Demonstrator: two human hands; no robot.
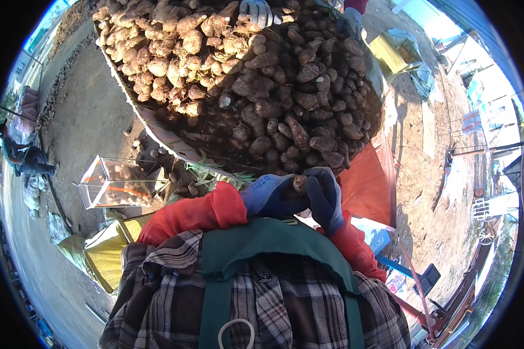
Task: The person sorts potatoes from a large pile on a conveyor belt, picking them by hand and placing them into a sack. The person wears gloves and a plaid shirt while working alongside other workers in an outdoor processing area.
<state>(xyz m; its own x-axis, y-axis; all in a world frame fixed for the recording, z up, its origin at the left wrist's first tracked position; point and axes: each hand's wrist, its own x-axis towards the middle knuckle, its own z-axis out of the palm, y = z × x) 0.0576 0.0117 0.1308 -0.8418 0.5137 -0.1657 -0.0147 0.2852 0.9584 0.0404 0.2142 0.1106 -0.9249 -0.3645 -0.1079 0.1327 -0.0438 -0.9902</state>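
My left hand [276,195], in a blue work glove with a red sleeve, is at the near edge of a big heap of brown taro-like root tubers [262,87]. Beside it my right hand [325,196], gloved the same way, meets it in front of my chest. One small brown tuber [299,183] is held between the two hands, its lower part hidden by the gloves. The heap lies on a large sheet [146,124] with a raised pale edge. Green leaf scraps [212,170] lie by that edge, left of my hands.
Across the heap are a co-worker's gloved hands [258,13]. A clear bag of tubers [124,183] stands at left, near a yellow sack [107,255]. Red sheeting [371,183] and a platform scale [427,279] are at right. Another person [24,152] is at far left.
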